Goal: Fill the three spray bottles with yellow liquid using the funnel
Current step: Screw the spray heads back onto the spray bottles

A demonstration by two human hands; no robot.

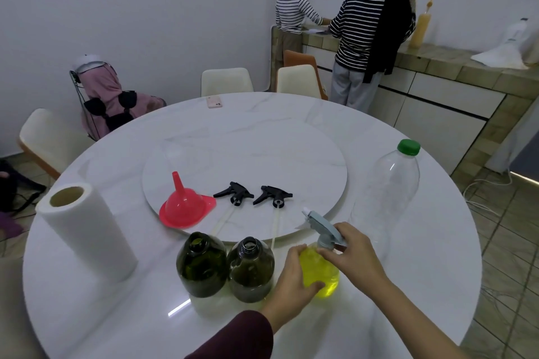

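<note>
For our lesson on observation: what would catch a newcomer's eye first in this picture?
Brightest is the yellow bottle at the near table edge, gripped by the left hand while the right hand holds its grey sprayer. Next comes the red funnel, lying mouth-down on the turntable, left of two black spray heads.

A glossy, white, marble-veined round desk (pixel 408 285) lies under both hands. Between the hands, a clear plastic spray bottle of yellow liquid (pixel 320 274) looks smooth. Left of them stand two dark, shiny translucent plastic bottles (pixel 201 265); farther left, a matt, soft-textured white paper-towel roll (pixel 87 239).
</note>
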